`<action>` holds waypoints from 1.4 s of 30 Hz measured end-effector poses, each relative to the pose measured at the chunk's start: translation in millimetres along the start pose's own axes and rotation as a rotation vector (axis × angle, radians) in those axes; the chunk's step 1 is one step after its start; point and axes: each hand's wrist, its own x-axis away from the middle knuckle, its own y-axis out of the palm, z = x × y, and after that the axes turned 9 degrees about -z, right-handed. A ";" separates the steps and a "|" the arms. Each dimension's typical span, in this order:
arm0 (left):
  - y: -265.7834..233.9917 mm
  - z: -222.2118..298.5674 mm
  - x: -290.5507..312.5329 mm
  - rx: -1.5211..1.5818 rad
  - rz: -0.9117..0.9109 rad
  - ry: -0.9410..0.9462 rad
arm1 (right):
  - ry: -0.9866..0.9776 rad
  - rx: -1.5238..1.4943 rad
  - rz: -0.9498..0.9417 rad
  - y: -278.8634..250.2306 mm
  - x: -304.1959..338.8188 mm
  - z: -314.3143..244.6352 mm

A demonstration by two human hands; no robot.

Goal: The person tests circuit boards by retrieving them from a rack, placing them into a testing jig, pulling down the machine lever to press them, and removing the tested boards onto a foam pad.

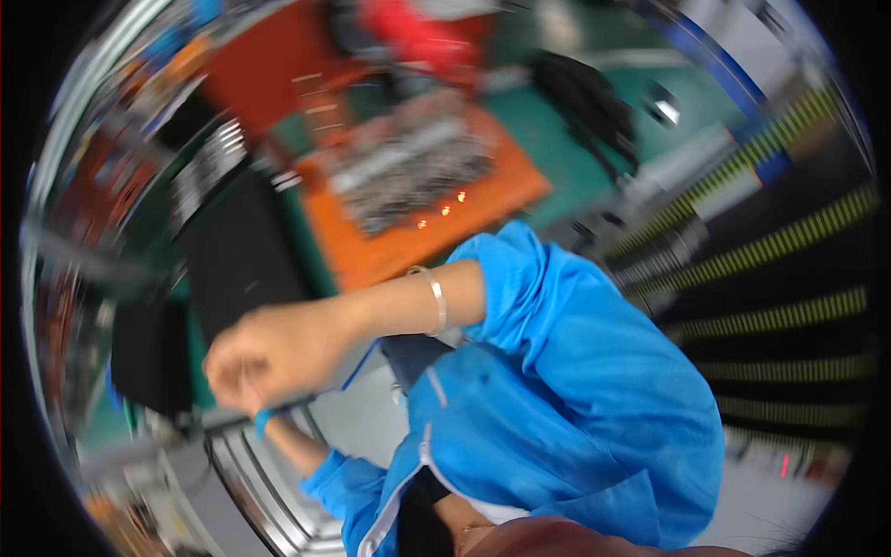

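Observation:
My right hand reaches across my body to the left, with a bracelet on its wrist. Its fingers look curled inward, though motion blurs them. Directly below and partly behind it is my left hand, with a blue band at its wrist. Both hands meet at the fingers; anything between them is hidden or too small to make out. The left fingers are mostly covered. Nearest to the hands lies a dark, flat-sided block.
Beyond my right arm, an orange board bears a mass of small greyish parts and a few glowing red spots. A black bag lies on the green surface. Dark strips with yellow-striped edges fan out at right.

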 end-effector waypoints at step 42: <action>36.4 462.5 178.0 0.887 -0.928 0.782 | 1.581 0.628 1.030 143.1 504.6 -185.6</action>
